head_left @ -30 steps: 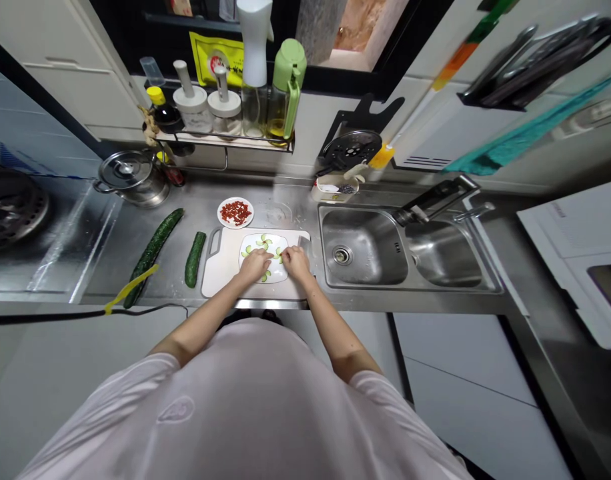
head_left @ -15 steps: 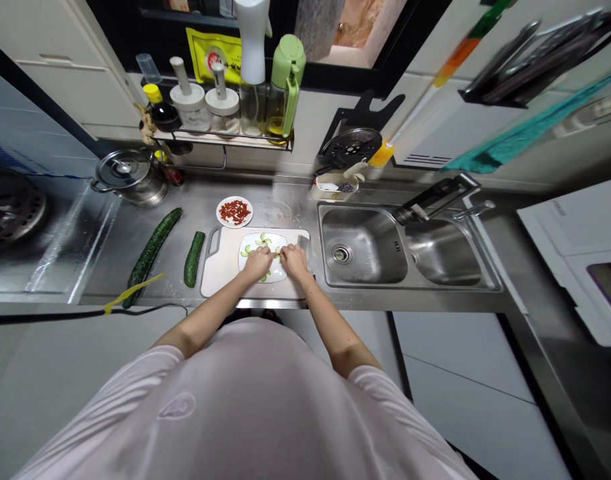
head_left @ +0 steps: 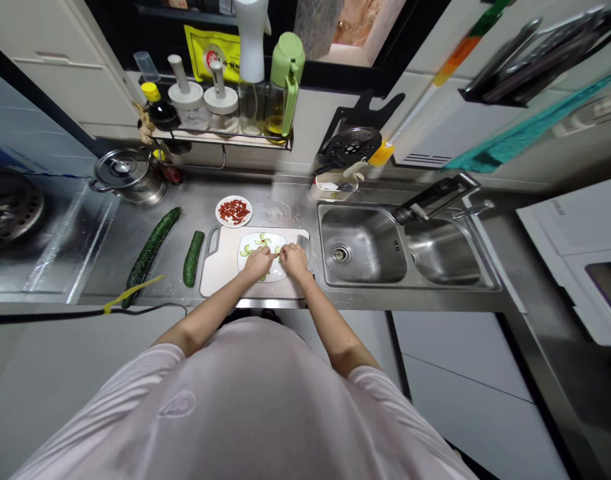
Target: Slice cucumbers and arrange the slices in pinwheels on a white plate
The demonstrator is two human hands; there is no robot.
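A white squarish plate (head_left: 273,271) rests on the cutting board (head_left: 223,272). Thin green-edged cucumber slices (head_left: 263,239) lie on it in small clusters. My left hand (head_left: 258,262) and my right hand (head_left: 293,259) meet above the plate's right half, fingertips close together and pinched beside one cluster. Whatever small piece is between the fingers is too small to make out. Left of the board lies a short piece of cucumber (head_left: 193,260), with a long whole cucumber (head_left: 153,255) farther left. Behind the board stands a small white plate of chopped red pieces (head_left: 234,211).
A double steel sink (head_left: 363,247) borders the board on the right. At the back left stands a lidded pot (head_left: 128,175). A wall rack (head_left: 220,137) carries bottles and jars. A grey-handled object (head_left: 303,244), partly hidden, is at the board's right edge.
Both hands stay over the plate in nearly the same pose, with only slight finger movement. The view has shifted very slightly.
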